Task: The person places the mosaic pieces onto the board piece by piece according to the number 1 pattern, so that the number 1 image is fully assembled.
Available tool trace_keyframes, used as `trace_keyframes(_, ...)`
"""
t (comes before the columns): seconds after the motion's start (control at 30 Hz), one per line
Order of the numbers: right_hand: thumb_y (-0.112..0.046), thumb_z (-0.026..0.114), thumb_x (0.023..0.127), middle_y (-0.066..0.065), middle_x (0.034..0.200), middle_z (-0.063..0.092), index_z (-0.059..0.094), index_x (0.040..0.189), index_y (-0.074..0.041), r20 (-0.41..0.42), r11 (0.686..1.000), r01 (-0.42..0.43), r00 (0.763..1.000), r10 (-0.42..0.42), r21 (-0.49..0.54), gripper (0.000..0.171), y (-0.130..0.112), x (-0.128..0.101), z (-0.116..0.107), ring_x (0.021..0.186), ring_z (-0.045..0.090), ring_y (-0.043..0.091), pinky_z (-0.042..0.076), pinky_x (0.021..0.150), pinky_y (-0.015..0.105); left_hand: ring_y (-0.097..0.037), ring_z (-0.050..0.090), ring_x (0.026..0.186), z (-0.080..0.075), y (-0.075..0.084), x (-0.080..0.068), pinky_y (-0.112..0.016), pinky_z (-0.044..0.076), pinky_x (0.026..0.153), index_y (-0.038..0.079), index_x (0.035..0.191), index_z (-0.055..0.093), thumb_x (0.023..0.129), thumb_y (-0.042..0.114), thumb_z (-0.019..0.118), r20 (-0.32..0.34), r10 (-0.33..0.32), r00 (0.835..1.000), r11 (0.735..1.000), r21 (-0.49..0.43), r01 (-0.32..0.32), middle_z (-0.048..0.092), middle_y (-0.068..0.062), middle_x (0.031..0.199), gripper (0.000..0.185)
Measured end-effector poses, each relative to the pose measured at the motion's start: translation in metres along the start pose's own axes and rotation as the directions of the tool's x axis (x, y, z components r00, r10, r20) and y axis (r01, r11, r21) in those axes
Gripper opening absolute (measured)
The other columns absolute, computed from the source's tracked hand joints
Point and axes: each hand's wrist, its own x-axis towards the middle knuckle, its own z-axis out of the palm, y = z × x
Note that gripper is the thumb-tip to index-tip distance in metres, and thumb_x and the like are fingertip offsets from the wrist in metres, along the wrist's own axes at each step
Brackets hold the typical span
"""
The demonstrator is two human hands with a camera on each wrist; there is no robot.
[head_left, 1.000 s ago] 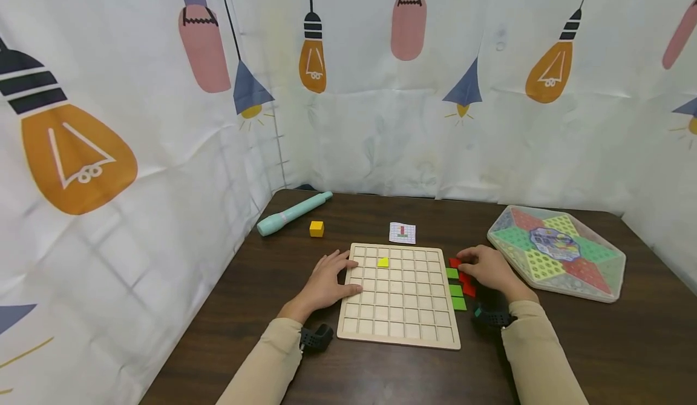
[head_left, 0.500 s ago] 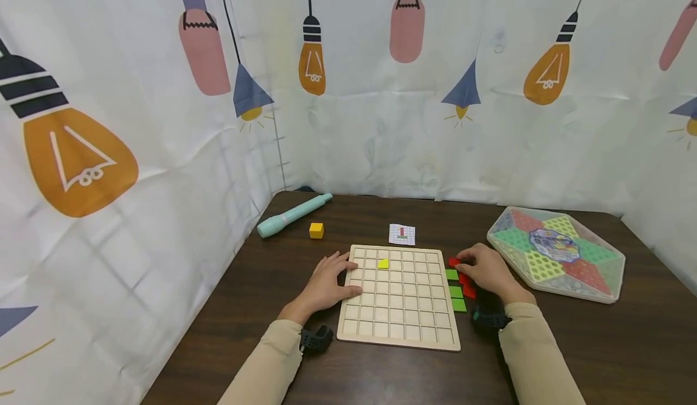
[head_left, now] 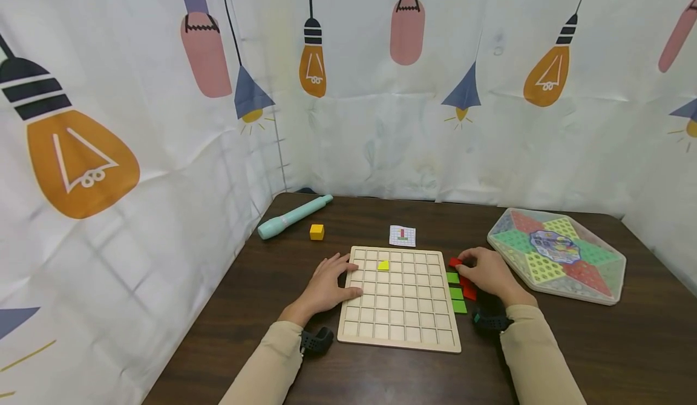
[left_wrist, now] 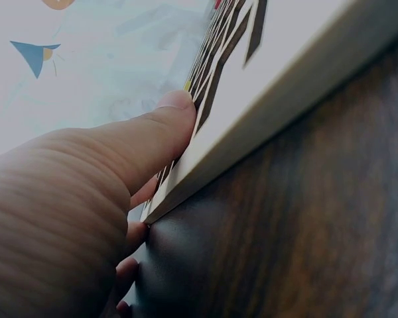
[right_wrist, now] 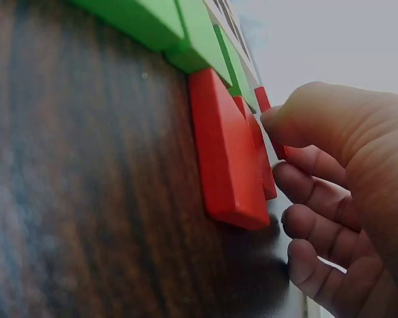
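Note:
A pale wooden grid board lies on the dark table, with a yellow tile in one of its upper cells. My left hand rests at the board's left edge, its thumb lying over the rim. Along the right side of the board are several green tiles and red tiles. There my right hand pinches the farthest red tile between thumb and forefinger; the remaining fingers are loosely bent beside the other red tiles.
Behind the board lies a small printed card with a coloured pattern on a grid. A yellow cube and a mint-green tube are at the back left. To the right sits a flat hexagonal game box.

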Motion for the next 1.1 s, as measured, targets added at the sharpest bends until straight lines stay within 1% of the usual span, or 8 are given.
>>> trace_keyframes(0.1, -0.022, 0.07, 0.089, 0.012, 0.099, 0.066, 0.07, 0.11, -0.004, -0.005, 1.0, -0.007, 1.0, 0.007, 0.012, 0.028, 0.0004, 0.0002, 0.0002, 0.062, 0.049, 0.017, 0.044, 0.056, 0.03, -0.034, 0.021, 0.147, 0.0, 0.0, 0.0006, -0.056, 0.008, 0.119, 0.012, 0.134, 0.059, 0.087, 0.041, 0.073, 0.0, 0.004, 1.0, 1.0, -0.001, -0.004, 0.037, -0.012, 0.154, 0.057)
trace_keyframes(0.2, -0.023, 0.07, 0.089, 0.011, 0.097, 0.066, 0.07, 0.109, -0.004, -0.015, 1.0, -0.003, 1.0, 0.003, 0.012, 0.028, 0.0001, 0.0003, 0.0, 0.064, 0.05, 0.017, 0.045, 0.056, 0.03, -0.035, 0.022, 0.146, -0.0002, -0.0002, 0.001, -0.056, 0.009, 0.119, 0.011, 0.134, 0.059, 0.087, 0.04, 0.074, -0.002, 0.009, 1.0, 1.0, -0.005, -0.009, 0.037, -0.013, 0.154, 0.058)
trace_keyframes(0.43, -0.023, 0.069, 0.089, 0.006, 0.086, 0.065, 0.07, 0.11, -0.003, -0.013, 1.0, -0.003, 1.0, 0.003, 0.022, 0.029, -0.0003, 0.0002, -0.0011, 0.062, 0.05, 0.017, 0.045, 0.055, 0.03, -0.032, 0.02, 0.147, -0.001, 0.001, 0.0005, -0.053, 0.007, 0.12, 0.013, 0.135, 0.058, 0.087, 0.04, 0.074, 0.007, -0.013, 1.0, 1.0, -0.002, 0.013, 0.036, -0.01, 0.155, 0.057)
trace_keyframes(0.53, -0.023, 0.068, 0.09, 0.005, 0.084, 0.065, 0.07, 0.111, -0.003, -0.009, 0.999, -0.014, 1.0, 0.014, 0.034, 0.029, -0.0003, 0.0, -0.0014, 0.061, 0.05, 0.017, 0.045, 0.055, 0.03, -0.033, 0.02, 0.147, -0.001, 0.0011, 0.0003, -0.054, 0.007, 0.12, 0.013, 0.135, 0.058, 0.087, 0.04, 0.073, 0.005, -0.008, 1.0, 1.0, -0.008, 0.008, 0.036, -0.011, 0.155, 0.057)
trace_keyframes(0.67, -0.023, 0.069, 0.09, 0.006, 0.088, 0.067, 0.07, 0.111, -0.003, -0.009, 0.999, -0.021, 1.0, 0.021, 0.044, 0.029, -0.0003, -0.0004, -0.0017, 0.065, 0.052, 0.017, 0.047, 0.057, 0.029, -0.034, 0.021, 0.147, -0.0008, 0.0009, 0.0002, -0.056, 0.007, 0.119, 0.011, 0.134, 0.059, 0.087, 0.04, 0.074, 0.004, 0.0, 1.0, 1.0, -0.019, 0.0, 0.036, -0.013, 0.154, 0.058)
trace_keyframes(0.83, -0.023, 0.069, 0.089, 0.01, 0.094, 0.069, 0.07, 0.112, -0.003, -0.016, 0.999, -0.006, 1.0, 0.007, 0.045, 0.031, -0.0005, 0.0, -0.002, 0.067, 0.055, 0.016, 0.049, 0.059, 0.03, -0.033, 0.021, 0.147, -0.0009, 0.0009, 0.0001, -0.055, 0.008, 0.12, 0.013, 0.134, 0.059, 0.086, 0.041, 0.074, 0.01, -0.006, 1.0, 1.0, -0.009, 0.006, 0.036, -0.012, 0.154, 0.058)
trace_keyframes(1.0, -0.025, 0.069, 0.09, 0.017, 0.108, 0.069, 0.071, 0.116, -0.002, -0.036, 0.999, 0.038, 0.999, -0.037, 0.031, 0.034, -0.0018, 0.0001, -0.0021, 0.077, 0.06, 0.02, 0.055, 0.067, 0.037, -0.034, 0.021, 0.147, -0.0012, 0.0011, -0.0002, -0.056, 0.008, 0.119, 0.011, 0.133, 0.059, 0.086, 0.041, 0.074, 0.006, -0.002, 1.0, 1.0, -0.004, 0.002, 0.037, -0.013, 0.154, 0.058)
trace_keyframes(1.1, -0.025, 0.07, 0.091, 0.018, 0.112, 0.067, 0.071, 0.116, -0.004, -0.062, 0.997, 0.061, 0.996, -0.059, 0.039, 0.033, -0.0039, -0.0004, -0.0011, 0.082, 0.062, 0.021, 0.055, 0.069, 0.04, -0.034, 0.021, 0.147, -0.0013, 0.0012, -0.0002, -0.056, 0.008, 0.119, 0.011, 0.134, 0.059, 0.086, 0.041, 0.074, 0.007, -0.001, 1.0, 1.0, -0.011, 0.001, 0.037, -0.013, 0.154, 0.058)
